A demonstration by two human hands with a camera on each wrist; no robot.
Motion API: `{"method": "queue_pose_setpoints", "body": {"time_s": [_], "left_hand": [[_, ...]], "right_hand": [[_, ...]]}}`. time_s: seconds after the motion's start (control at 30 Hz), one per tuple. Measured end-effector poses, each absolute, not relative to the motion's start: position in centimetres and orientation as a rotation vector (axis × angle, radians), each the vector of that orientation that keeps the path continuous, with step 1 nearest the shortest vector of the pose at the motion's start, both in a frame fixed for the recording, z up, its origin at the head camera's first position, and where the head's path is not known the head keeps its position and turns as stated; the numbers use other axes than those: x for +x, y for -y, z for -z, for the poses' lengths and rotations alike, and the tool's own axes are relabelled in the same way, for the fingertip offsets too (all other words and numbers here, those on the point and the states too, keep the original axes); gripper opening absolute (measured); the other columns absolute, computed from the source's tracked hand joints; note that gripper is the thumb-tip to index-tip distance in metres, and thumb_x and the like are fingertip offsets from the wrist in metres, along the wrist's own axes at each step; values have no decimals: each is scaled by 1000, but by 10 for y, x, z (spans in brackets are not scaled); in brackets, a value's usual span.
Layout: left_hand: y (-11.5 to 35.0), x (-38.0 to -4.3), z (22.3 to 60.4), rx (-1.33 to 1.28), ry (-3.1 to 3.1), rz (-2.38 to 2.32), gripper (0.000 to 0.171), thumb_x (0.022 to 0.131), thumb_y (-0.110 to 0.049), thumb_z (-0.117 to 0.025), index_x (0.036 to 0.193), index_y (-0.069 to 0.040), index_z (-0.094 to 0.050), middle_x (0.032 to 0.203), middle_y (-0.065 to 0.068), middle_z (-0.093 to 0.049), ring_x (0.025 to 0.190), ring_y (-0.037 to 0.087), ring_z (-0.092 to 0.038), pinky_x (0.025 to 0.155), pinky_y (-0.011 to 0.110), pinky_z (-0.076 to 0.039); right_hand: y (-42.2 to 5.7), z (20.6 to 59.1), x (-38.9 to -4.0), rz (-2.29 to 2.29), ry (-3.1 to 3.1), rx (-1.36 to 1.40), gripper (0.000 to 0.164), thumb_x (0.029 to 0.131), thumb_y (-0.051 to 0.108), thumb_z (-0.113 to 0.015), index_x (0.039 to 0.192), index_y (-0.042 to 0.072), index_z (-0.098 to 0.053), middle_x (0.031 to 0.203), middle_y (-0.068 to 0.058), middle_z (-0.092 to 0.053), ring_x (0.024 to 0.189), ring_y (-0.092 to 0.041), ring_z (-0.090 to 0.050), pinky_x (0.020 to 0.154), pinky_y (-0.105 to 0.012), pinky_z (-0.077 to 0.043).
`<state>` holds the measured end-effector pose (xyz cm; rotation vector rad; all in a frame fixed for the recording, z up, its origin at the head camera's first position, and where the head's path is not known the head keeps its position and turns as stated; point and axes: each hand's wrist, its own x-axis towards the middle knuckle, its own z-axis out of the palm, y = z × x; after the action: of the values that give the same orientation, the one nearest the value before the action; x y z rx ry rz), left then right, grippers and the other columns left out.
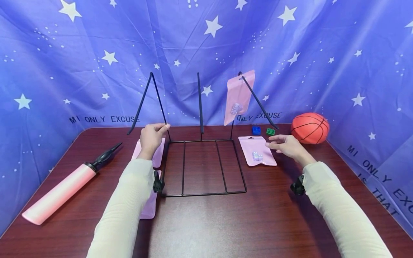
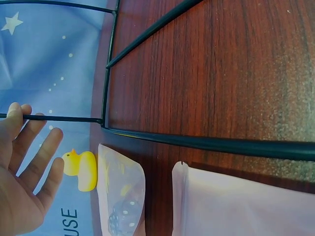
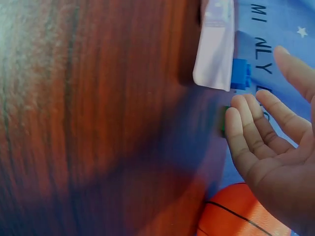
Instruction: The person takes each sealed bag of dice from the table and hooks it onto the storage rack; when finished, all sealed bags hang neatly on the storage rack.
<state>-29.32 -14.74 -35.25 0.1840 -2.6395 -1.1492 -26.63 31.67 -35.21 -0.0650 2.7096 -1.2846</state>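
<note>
My left hand [image 1: 151,139] pinches the left upright of a black wire rack [image 1: 183,168] between thumb and forefinger, the other fingers spread loosely. Over the right edge of a pink zip pouch [image 1: 248,145] lying flat, my right hand [image 1: 286,146] hovers with relaxed fingers and thumb apart, holding nothing. Dice show through that pouch's window. Another pink pouch [image 1: 240,93] with dice hangs by its hole from the rack's right arm. Left of the rack lie more pink pouches [image 2: 246,196], partly hidden under my left hand and sleeve in the head view.
A pink-and-white hand pump [image 1: 61,191] lies at the left. Behind my right hand are a blue brick [image 1: 256,130], a green brick [image 1: 270,132] and an orange toy basketball [image 1: 309,128]. A yellow rubber duck [image 2: 83,169] shows in the left wrist view. A starry curtain [image 1: 180,36] backs the table.
</note>
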Motion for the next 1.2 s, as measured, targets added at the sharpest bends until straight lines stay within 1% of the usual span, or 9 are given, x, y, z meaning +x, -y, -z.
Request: {"method": "queue_pose_setpoints", "body": {"time_s": [0.1,0.2,0.4,0.53,0.6,0.7,0.83,1.0,1.2], "left_hand": [[147,-293,353,187,2643,1146,38,100,-42,-64,127,-17,-74,102,13,-77,112,35,-67,95,59,-47],[147,-294,353,187,2649,1141,38,101,-44,-63,126,-19,-74,102,12,-77,112,34,-67,96,58,-46],[147,-294,353,185,2651,1133,37,101,-45,-62,125,-20,-75,100,12,-77,112,33,-67,95,58,-47],[147,-293,352,187,2647,1131,38,100,-45,-63,126,-19,-75,100,12,-77,112,34,-67,94,58,-47],[147,-293,352,186,2648,1136,38,100,-45,-63,126,-19,-75,101,12,-77,112,34,-67,94,58,-47],[146,-292,352,185,2648,1144,37,100,-44,-63,126,-19,-75,101,12,-77,112,34,-68,95,58,-47],[147,-292,353,182,2648,1141,37,100,-43,-64,125,-18,-75,101,12,-77,113,35,-67,94,59,-46],[147,-292,353,176,2649,1132,36,101,-43,-63,124,-19,-75,100,13,-77,113,35,-66,93,60,-46],[147,-294,354,171,2648,1130,36,100,-43,-63,124,-19,-76,100,13,-77,112,35,-67,91,59,-48]], "right_hand": [[-316,356,-267,1271,-2682,-11,65,98,29,-69,143,-12,-46,133,-34,-57,115,-39,-61,96,-45,-54],[-315,359,-268,1250,-2672,44,67,99,31,-69,143,-13,-45,136,-36,-53,114,-40,-62,99,-47,-51],[-312,364,-273,1154,-2712,103,68,98,35,-68,142,-13,-47,140,-37,-49,107,-38,-64,98,-46,-52],[-310,366,-276,1107,-2729,119,69,97,37,-69,141,-12,-49,139,-36,-50,104,-36,-62,98,-47,-51],[-309,366,-277,1068,-2728,136,71,97,40,-68,142,-11,-48,139,-36,-49,107,-39,-60,102,-52,-48],[-306,365,-278,991,-2729,164,74,96,42,-68,142,-11,-47,144,-37,-44,119,-46,-53,108,-57,-40],[-300,364,-279,946,-2739,180,75,92,41,-73,140,-11,-48,145,-37,-43,129,-49,-44,111,-58,-36],[-298,362,-278,942,-2724,170,79,89,39,-76,140,-13,-45,145,-37,-42,131,-50,-40,111,-59,-35],[-301,361,-278,1026,-2616,174,89,88,41,-77,145,-14,-36,147,-37,-38,127,-49,-45,111,-58,-36]]}}
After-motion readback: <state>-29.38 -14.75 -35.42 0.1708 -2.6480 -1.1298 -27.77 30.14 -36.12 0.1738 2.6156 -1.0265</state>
